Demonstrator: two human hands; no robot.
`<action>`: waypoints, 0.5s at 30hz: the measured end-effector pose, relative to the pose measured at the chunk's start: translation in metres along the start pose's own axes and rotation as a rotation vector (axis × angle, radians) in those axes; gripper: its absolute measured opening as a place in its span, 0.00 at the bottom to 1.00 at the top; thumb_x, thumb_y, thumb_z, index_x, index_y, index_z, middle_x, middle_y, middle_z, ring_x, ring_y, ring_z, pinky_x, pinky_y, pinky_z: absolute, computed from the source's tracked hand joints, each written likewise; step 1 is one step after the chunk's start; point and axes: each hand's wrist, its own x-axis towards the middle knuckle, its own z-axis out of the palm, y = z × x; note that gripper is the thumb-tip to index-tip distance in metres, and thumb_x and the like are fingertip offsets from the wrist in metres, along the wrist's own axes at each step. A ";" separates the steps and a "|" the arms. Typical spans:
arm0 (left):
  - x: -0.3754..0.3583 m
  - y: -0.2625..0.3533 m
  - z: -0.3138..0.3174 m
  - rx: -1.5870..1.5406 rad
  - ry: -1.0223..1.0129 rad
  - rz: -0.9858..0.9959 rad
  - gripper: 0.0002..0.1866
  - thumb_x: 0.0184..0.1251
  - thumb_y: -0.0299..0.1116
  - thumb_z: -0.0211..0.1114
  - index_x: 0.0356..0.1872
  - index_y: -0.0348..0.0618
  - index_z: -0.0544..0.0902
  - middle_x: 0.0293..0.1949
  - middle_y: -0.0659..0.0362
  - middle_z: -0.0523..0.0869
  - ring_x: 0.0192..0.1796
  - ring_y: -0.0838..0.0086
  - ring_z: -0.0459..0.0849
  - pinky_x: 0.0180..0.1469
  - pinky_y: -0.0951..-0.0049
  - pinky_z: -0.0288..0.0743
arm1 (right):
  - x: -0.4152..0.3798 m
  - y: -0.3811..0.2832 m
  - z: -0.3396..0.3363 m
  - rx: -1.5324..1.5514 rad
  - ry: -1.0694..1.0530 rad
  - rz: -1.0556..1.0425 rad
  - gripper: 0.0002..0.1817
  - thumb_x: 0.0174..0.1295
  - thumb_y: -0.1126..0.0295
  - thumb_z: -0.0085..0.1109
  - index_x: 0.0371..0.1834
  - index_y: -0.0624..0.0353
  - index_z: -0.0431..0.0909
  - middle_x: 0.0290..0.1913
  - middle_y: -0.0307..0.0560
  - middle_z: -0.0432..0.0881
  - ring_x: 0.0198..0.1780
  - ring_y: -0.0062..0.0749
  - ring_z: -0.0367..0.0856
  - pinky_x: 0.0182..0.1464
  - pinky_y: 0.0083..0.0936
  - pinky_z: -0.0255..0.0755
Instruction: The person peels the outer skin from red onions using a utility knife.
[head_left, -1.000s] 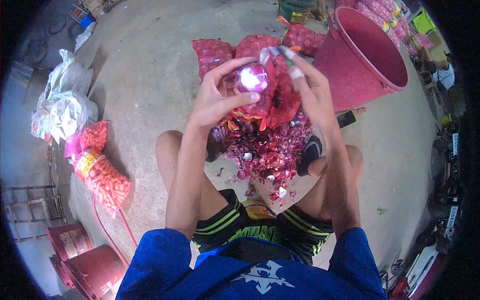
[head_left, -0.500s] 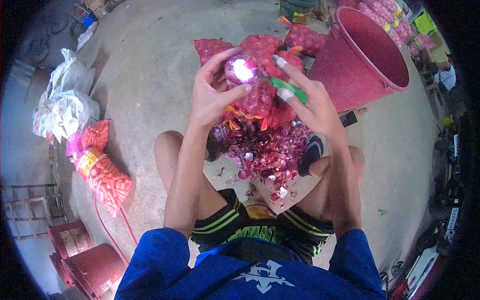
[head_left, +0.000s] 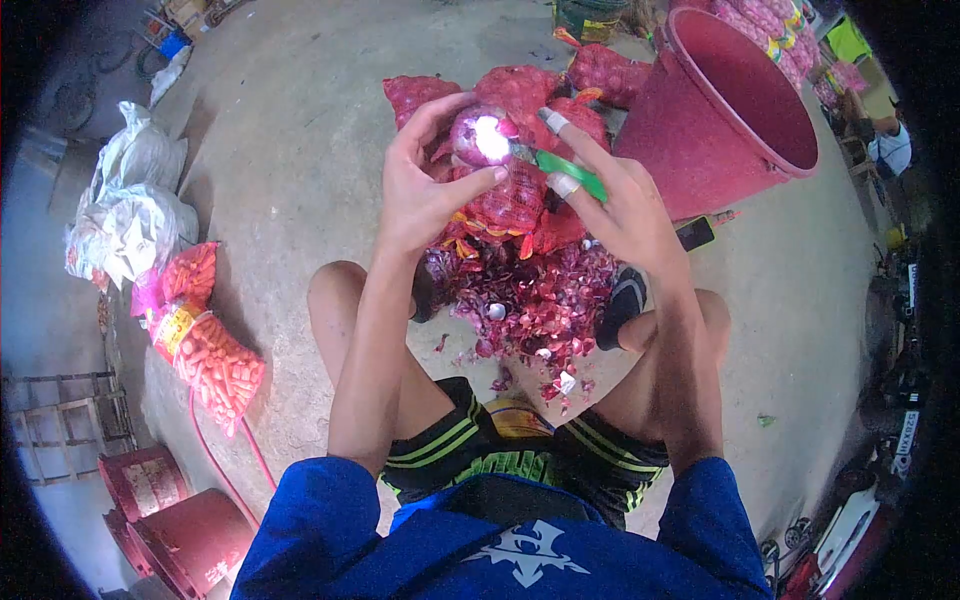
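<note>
A red onion [head_left: 478,137], with a bright white glare on its right side, is held between the fingers and thumb of my left hand [head_left: 425,185]. My right hand [head_left: 620,205] grips a green-handled knife [head_left: 572,175], its short blade end touching the onion's right side. Pale wraps cover two fingertips of that hand. Behind and below both hands lie red mesh bags of onions [head_left: 508,198]. A heap of purple onion skins [head_left: 535,300] is spread on the floor between my feet.
A large red tub [head_left: 665,140] stands tilted at the right, with a dark phone [head_left: 696,233] beside it. White sacks [head_left: 135,225] and a mesh bag of carrots [head_left: 215,365] are at the left. Red containers [head_left: 190,535] lie lower left. Another person [head_left: 888,148] is partly visible far right.
The green knife has shifted slightly left along with my right hand, and the onion has turned a little in my left hand.
</note>
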 end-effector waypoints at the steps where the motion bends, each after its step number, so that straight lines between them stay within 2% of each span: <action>1: 0.000 0.001 0.000 0.005 -0.004 -0.021 0.40 0.51 0.19 0.85 0.69 0.37 0.79 0.61 0.56 0.87 0.63 0.71 0.86 0.67 0.69 0.81 | 0.000 0.001 0.001 -0.001 0.000 0.001 0.37 0.69 0.69 0.67 0.83 0.49 0.69 0.38 0.61 0.88 0.39 0.61 0.88 0.43 0.50 0.79; 5: -0.001 -0.003 0.003 -0.053 -0.010 -0.027 0.40 0.51 0.19 0.85 0.68 0.38 0.79 0.60 0.56 0.87 0.61 0.72 0.87 0.64 0.70 0.83 | -0.001 -0.005 0.014 -0.065 0.059 0.013 0.33 0.72 0.71 0.62 0.82 0.48 0.70 0.37 0.63 0.88 0.38 0.62 0.87 0.42 0.51 0.79; 7: -0.002 0.000 0.003 -0.037 0.009 -0.082 0.40 0.53 0.18 0.84 0.70 0.38 0.79 0.61 0.55 0.87 0.62 0.72 0.87 0.68 0.68 0.81 | 0.000 -0.011 0.025 -0.080 0.111 0.020 0.32 0.74 0.71 0.60 0.82 0.48 0.70 0.37 0.63 0.88 0.39 0.63 0.87 0.42 0.51 0.79; 9: 0.000 0.000 0.001 -0.014 -0.002 -0.087 0.40 0.53 0.18 0.84 0.70 0.39 0.79 0.61 0.54 0.87 0.62 0.72 0.87 0.67 0.69 0.81 | -0.001 -0.010 0.034 0.004 0.134 0.112 0.30 0.76 0.72 0.57 0.82 0.51 0.70 0.35 0.62 0.88 0.36 0.57 0.88 0.42 0.46 0.81; 10: 0.001 -0.001 0.000 0.009 -0.012 -0.092 0.39 0.54 0.18 0.84 0.70 0.39 0.79 0.61 0.54 0.87 0.62 0.72 0.87 0.66 0.69 0.82 | -0.002 -0.008 0.035 0.003 0.131 0.111 0.30 0.76 0.72 0.57 0.82 0.51 0.70 0.35 0.62 0.88 0.36 0.57 0.88 0.42 0.46 0.81; 12: 0.000 -0.002 -0.001 -0.010 -0.010 -0.117 0.39 0.54 0.19 0.84 0.70 0.39 0.79 0.61 0.55 0.87 0.62 0.72 0.87 0.66 0.69 0.81 | -0.001 -0.001 0.036 0.468 -0.005 0.355 0.31 0.76 0.72 0.57 0.82 0.54 0.68 0.33 0.60 0.86 0.33 0.47 0.88 0.42 0.40 0.80; 13: 0.000 -0.002 -0.001 -0.028 -0.011 -0.141 0.39 0.54 0.19 0.84 0.70 0.39 0.79 0.61 0.55 0.88 0.62 0.72 0.87 0.66 0.69 0.81 | -0.001 0.005 0.036 0.467 -0.006 0.355 0.31 0.76 0.72 0.57 0.82 0.54 0.68 0.33 0.60 0.86 0.33 0.47 0.88 0.42 0.40 0.80; 15: -0.001 -0.001 -0.002 -0.028 -0.008 -0.133 0.39 0.53 0.19 0.84 0.69 0.39 0.79 0.60 0.56 0.87 0.60 0.73 0.87 0.63 0.70 0.83 | 0.003 0.009 0.033 0.564 -0.046 0.301 0.30 0.76 0.72 0.57 0.82 0.57 0.69 0.32 0.57 0.85 0.32 0.40 0.86 0.42 0.36 0.79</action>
